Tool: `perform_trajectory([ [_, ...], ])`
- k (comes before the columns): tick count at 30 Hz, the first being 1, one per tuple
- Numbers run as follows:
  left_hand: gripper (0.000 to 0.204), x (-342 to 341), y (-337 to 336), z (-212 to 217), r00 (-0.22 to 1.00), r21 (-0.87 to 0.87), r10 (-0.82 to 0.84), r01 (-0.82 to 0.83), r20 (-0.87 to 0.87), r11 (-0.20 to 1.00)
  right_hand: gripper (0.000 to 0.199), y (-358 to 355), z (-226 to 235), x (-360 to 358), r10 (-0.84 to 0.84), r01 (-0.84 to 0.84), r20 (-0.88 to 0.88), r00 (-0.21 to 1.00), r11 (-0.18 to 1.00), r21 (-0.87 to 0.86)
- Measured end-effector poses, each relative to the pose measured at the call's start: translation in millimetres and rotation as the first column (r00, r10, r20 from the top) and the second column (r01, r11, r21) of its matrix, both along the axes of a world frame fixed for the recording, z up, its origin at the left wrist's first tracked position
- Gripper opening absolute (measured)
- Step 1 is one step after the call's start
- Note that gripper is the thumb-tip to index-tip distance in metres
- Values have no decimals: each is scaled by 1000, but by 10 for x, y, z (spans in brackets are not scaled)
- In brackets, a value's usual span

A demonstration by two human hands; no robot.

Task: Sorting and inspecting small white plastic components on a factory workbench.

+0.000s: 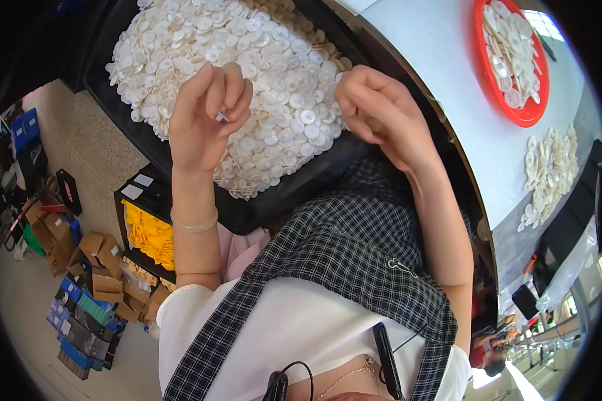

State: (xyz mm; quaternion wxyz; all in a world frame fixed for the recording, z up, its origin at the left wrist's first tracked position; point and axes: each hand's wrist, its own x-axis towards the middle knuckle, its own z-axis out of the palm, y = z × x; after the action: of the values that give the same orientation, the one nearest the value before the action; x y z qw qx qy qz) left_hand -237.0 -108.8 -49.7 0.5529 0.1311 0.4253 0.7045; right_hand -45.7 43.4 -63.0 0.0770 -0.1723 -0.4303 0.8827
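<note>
The small white rolled rings (247,73) are lying heaped in a black tray (294,187) under both hands; they look light, soft and rubbery, best pinched at the rim. The left hand (207,117) is hovering with fingers curled, thumb meeting fingertips around something tiny. The right hand (374,113) is closing loosely; I cannot tell what it is holding.
</note>
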Motion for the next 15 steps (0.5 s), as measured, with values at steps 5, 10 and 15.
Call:
perform_trajectory([
  [5, 30, -33, -14, -50, 980, -184, 32, -69, -198, 980, 17, -167, -115, -194, -220, -161, 277, 935, 433, 887],
  [10, 19, 77, 49, -196, 420, -372, -269, -186, -867, 909, 19, -336, -245, -267, -233, -228, 268, 935, 184, 956],
  [15, 25, 197, 135, -139, 159, -486, -460, -306, -874, 818, 18, -382, -272, -268, -237, -244, 270, 933, 136, 960],
])
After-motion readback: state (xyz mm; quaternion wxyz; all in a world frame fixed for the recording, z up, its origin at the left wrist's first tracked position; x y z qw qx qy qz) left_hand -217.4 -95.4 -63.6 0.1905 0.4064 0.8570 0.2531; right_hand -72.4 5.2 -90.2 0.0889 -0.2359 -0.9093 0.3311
